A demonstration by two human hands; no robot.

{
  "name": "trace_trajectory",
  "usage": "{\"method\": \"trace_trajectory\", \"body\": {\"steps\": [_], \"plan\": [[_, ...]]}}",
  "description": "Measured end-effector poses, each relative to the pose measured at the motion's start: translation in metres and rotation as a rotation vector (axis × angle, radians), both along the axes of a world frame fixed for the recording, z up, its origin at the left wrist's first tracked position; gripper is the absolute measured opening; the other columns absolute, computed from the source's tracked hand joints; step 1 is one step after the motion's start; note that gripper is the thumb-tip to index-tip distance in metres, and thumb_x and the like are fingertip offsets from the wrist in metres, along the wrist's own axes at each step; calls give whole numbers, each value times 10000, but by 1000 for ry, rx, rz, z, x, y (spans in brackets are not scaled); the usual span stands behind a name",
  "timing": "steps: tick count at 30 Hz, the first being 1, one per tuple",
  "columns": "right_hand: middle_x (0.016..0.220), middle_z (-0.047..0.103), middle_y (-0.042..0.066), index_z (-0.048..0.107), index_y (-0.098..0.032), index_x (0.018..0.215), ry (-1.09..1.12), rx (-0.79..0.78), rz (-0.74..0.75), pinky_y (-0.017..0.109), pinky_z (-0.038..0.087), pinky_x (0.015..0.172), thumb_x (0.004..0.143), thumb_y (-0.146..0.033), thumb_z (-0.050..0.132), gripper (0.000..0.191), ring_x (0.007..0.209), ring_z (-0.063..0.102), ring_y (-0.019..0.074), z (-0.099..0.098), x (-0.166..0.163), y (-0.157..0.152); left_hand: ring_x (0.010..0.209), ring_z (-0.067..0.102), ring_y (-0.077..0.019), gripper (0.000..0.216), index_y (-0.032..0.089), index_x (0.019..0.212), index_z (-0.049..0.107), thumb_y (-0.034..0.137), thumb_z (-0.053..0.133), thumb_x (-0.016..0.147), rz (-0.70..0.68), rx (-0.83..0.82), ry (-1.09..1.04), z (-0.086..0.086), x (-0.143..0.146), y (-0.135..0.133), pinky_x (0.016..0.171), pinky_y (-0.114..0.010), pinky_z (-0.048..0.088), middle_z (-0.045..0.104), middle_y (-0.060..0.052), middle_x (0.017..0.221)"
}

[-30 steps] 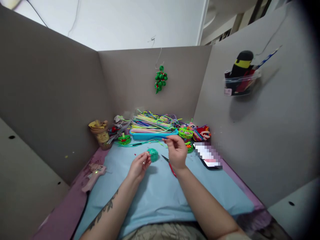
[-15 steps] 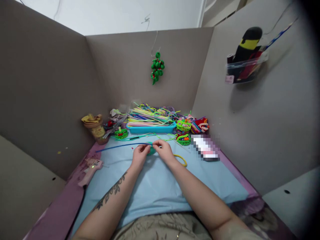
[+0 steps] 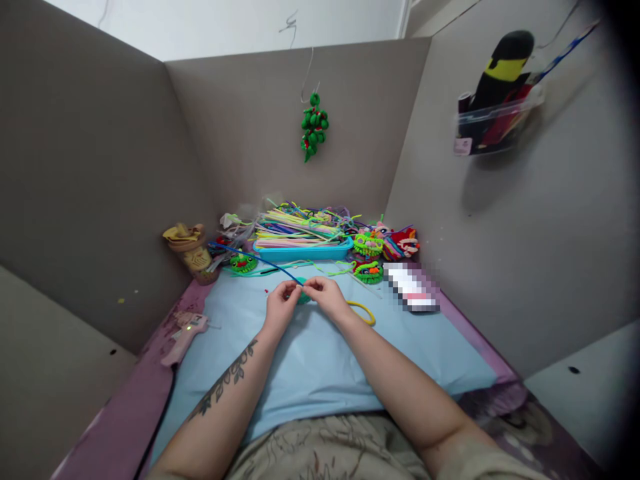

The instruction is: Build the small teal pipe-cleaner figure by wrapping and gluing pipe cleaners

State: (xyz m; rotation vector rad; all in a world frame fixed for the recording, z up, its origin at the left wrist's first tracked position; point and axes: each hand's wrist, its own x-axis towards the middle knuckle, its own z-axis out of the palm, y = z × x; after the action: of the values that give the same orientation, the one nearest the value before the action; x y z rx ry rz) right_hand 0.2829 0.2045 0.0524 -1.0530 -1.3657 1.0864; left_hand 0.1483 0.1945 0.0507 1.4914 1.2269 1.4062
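Observation:
A long blue pipe cleaner (image 3: 255, 255) slants from my hands up and to the left, its free end near the clutter at the back left. My right hand (image 3: 326, 295) pinches it close to its near end. My left hand (image 3: 283, 303) is closed just beside it, fingertips nearly meeting the right ones. Between and behind the fingers shows a teal fuzzy piece (image 3: 303, 297), partly covered by both hands. Which fingers bear on the teal piece I cannot tell. On the mat right of my hands lies a curved yellow pipe cleaner (image 3: 369, 313).
A blue tray (image 3: 303, 252) heaped with pipe cleaners stands at the back. Green fuzzy figures (image 3: 243, 263) flank it. A pink glue gun (image 3: 185, 339) and a cup (image 3: 193, 253) are at left, a blurred-out phone (image 3: 411, 288) at right. Grey partitions (image 3: 240, 133) enclose the table.
The free end of the blue pipe cleaner has swung upward, from nearly level to a slant. Both hands stay close together in about the same place. The camera view has shifted slightly.

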Motion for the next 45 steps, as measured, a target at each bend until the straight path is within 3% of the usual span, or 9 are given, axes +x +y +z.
{"method": "trace_trajectory", "body": {"steps": [8,16,19,23,26,30,39,45], "plan": [[586,530,-35,584,-160,695,-9,52,-9,232,383,565,662,-320,594,164,553,463,105,-6,-3,1,658,584,-134,167,137,761,620,294,618,706,28,55,71,1,0,0,626,-229,452,653,-39,717],[703,574,7,561,-184,699,-350,259,-202,267,403,678,738,-185,493,79,707,515,155,-14,0,7,653,638,-152,195,147,807,629,317,621,712,-6,52,91,-9,-1,0,619,-251,496,680,-42,732],[752,557,25,549,-189,723,-494,378,-257,272,392,712,769,-138,449,122,761,506,166,-10,5,7,659,618,-146,161,178,813,652,308,559,791,22,263,384,-5,-4,-6,660,-266,488,676,-31,737],[798,541,42,539,-190,767,-656,455,-247,273,381,727,808,-119,419,145,797,491,177,-5,9,4,882,576,-186,175,203,930,659,207,513,834,74,656,650,10,-4,-8,839,-339,449,673,-60,921],[807,537,47,534,-191,779,-743,458,-264,273,371,724,824,-114,410,153,801,483,182,-4,10,2,931,541,-214,219,207,966,660,150,495,835,96,764,807,20,1,-1,854,-378,430,662,-76,966],[812,538,46,540,-191,787,-784,447,-273,272,361,709,830,-110,403,165,792,480,181,-6,11,1,866,539,-212,192,185,915,666,149,493,838,77,733,888,19,5,7,805,-362,441,663,-74,891],[854,560,44,551,-195,822,-845,412,-250,260,367,726,843,-131,427,141,825,496,174,-6,7,-1,873,550,-200,167,191,918,650,190,501,843,71,632,782,-1,-5,10,824,-357,439,655,-65,893],[866,559,41,554,-200,834,-883,375,-242,255,369,725,850,-146,429,137,842,496,172,-3,8,-2,899,562,-204,166,201,940,641,210,511,839,52,624,718,-4,-5,13,835,-368,444,649,-64,918]]}}
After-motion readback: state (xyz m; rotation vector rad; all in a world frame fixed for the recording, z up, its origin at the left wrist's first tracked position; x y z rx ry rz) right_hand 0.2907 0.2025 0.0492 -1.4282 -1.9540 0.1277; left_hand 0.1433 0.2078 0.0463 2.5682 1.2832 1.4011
